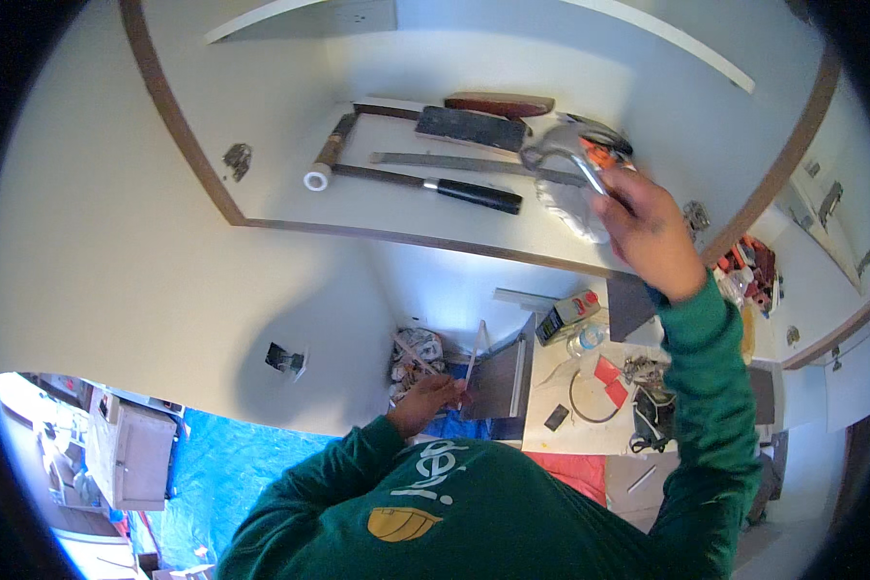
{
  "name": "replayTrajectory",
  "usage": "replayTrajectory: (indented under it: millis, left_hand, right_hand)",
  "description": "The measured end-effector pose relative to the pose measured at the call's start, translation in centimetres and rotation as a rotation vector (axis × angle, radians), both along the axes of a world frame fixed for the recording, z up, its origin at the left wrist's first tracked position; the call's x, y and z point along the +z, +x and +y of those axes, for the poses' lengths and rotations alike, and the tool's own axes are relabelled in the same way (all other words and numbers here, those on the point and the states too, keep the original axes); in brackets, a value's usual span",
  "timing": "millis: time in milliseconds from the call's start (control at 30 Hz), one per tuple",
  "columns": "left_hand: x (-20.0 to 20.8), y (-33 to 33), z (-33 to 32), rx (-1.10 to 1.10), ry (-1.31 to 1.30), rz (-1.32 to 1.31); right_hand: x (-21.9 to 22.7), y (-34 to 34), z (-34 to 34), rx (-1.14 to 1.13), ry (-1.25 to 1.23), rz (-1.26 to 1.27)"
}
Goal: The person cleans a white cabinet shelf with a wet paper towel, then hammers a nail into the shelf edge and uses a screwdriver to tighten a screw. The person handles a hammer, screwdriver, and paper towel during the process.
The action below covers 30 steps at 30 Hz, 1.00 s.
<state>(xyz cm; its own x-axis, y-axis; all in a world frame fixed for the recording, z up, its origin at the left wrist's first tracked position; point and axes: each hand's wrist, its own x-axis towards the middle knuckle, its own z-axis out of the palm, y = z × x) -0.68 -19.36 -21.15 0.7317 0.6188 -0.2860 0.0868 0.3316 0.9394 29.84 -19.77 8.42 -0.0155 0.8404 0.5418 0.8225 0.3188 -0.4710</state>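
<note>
My right hand [652, 232] is raised at the shelf, its fingers closed around the shiny shaft of what looks like a claw hammer [590, 174]. The curved grey head is over the right end of a long flat file [445, 162]. A white cloth-like item [572, 211] lies just under this hand. Lower down, my left hand [425, 406] is closed near two slim pale strips [477, 348] that spread upward in a V. Whether they are one tool is unclear. On the shelf also lies a mallet with a white round face [317, 181] and a black grip [478, 196].
Behind the file are a dark block [472, 128] and a reddish-brown piece [500, 103]. The shelf's brown front edge [406, 242] crosses below. A lower worktop [551, 425] bears a metal can [567, 317], a jar [586, 338] and a black bag [652, 420]. Blue sheeting [242, 474] covers the floor.
</note>
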Motion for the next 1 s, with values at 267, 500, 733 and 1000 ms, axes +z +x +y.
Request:
replayTrajectory:
  millis: [267,500,733,1000]
  left_hand:
    - [-6.0,-8.7,-1.6,0.364,-0.269,0.012]
    - [-7.0,-15.2,-0.8,0.477,-0.213,-0.037]
    - [-6.7,-20.0,2.4,0.449,-0.141,0.023]
    - [-6.2,-21.2,7.0,0.207,0.100,0.123]
  right_hand:
    - [-1.1,-7.5,18.8,0.024,-0.044,-0.481]
    - [-1.7,-10.5,26.7,0.049,-0.165,-0.547]
    - [-3.2,-11.1,29.3,0.009,-0.070,-0.651]
    - [-2.2,-12.4,24.3,-0.164,0.119,-0.666]
